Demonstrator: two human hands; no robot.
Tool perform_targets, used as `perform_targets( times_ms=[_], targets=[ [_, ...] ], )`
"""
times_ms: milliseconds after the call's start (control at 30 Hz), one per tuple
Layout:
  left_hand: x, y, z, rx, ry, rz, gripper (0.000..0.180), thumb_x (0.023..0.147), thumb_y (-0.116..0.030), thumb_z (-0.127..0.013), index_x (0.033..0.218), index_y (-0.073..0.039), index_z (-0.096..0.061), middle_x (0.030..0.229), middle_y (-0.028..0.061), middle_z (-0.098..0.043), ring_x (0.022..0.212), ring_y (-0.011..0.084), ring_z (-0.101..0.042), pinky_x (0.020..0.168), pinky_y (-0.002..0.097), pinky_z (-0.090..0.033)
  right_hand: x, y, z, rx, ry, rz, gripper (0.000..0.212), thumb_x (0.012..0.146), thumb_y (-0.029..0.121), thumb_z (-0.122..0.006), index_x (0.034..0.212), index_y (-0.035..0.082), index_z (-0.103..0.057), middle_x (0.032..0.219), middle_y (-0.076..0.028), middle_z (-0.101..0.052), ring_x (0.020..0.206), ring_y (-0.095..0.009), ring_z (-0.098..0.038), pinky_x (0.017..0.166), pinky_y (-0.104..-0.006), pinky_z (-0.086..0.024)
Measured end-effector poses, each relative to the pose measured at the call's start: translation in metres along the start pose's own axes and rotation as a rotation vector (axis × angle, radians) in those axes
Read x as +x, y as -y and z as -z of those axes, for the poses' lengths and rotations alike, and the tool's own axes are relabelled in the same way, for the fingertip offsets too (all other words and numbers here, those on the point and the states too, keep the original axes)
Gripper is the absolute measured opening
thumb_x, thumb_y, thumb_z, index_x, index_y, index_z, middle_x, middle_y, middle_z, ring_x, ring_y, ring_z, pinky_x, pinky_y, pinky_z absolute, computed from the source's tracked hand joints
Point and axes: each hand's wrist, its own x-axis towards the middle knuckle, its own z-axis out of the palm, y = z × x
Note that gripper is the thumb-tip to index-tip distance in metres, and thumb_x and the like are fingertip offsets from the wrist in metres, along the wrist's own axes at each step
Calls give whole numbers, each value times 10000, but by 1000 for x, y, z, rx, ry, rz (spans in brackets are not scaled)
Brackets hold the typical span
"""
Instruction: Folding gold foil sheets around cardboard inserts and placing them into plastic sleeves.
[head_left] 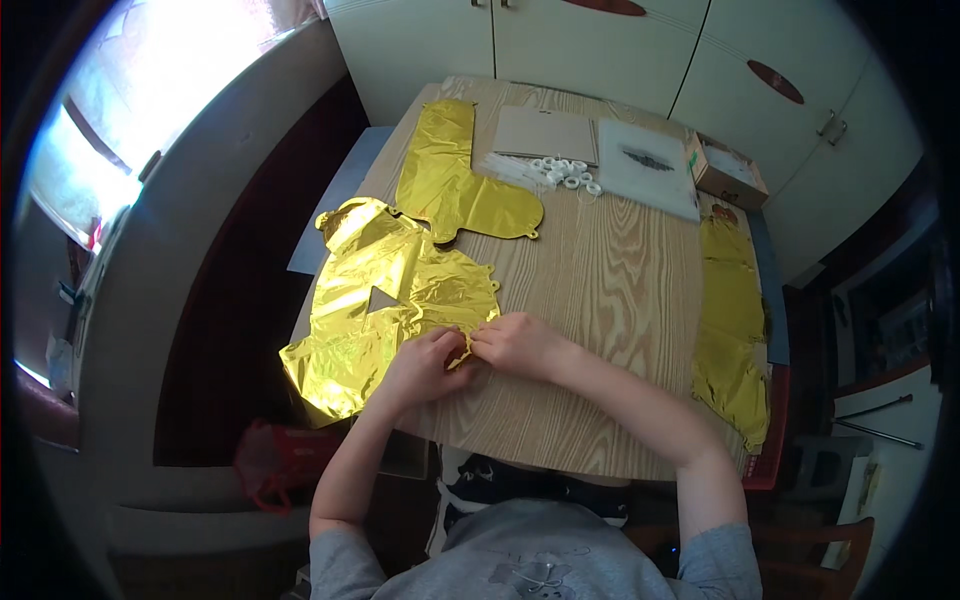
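Observation:
A crinkled gold foil balloon (pixel 385 255) with a small triangular opening lies flat on the left part of the table. My left hand (pixel 430 368) is closed at its near right edge, fingers curled over the foil. Right beside it, my right hand (pixel 515 344) pinches the same edge, and the two hands' fingertips nearly meet. What exactly sits between the fingertips is partly hidden by the hands. Beyond this balloon, almost touching it, rests a flat L-shaped gold foil balloon (pixel 440 180).
White rings (pixel 572 175) and thin clear straws (pixel 515 168) lie near a grey card (pixel 545 135) at the far side. Next to them are a translucent plastic bag (pixel 650 170) and a small open box (pixel 727 170). More gold foil (pixel 730 320) lines the table's right edge.

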Motion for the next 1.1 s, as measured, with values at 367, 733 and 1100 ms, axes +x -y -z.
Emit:
perform_targets(
  times_ms=[367,733,1100],
  targets=[
    [-2,13,4,-240,47,41,190,769,-142,-713,916,-23,-699,1077,117,-661,917,259,-670,774,345,-544,11,-27,11,321,159,-181,135,820,203,-612,911,131,-681,851,-83,-687,809,-281,-669,719,-400,-529],
    [-5,24,-6,-267,-15,14,121,799,-46,-676,900,21,-682,1042,140,-670,1100,281,-625,894,356,-513,13,-30,10,504,100,-179,128,803,179,-672,893,89,-682,886,-80,-680,846,-290,-651,763,-393,-516],
    [-5,34,-10,-608,8,183,92,842,-42,-689,898,16,-646,1069,109,-665,1040,174,-629,832,284,-507,19,-33,11,608,126,-299,138,756,168,-711,866,88,-686,842,-88,-674,809,-278,-652,730,-378,-509]
  ],
)
